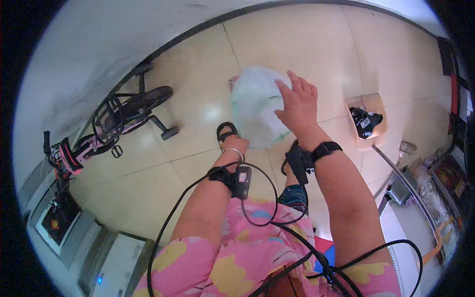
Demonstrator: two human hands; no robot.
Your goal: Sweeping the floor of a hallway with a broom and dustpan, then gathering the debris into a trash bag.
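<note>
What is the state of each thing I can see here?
Bag: white plastic, held up off the floor.
Right hand: open, fingers spread flat on the bag.
Left hand: under the bag, mostly hidden.
Bicycle: upright by the wall.
Cardboard box: open, black thing inside.

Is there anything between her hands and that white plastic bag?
Nothing visible. The right hand lies flat against the white plastic bag, and the left hand meets its lower edge from beneath, mostly hidden behind it.

Open tiled floor [277,44] ahead and left of white plastic bag [255,106]; child's bicycle [118,121] blocks far left by wall; cardboard box [367,123] and metal rail [396,171] crowd right side; cables [257,218] hang near wrists
</note>
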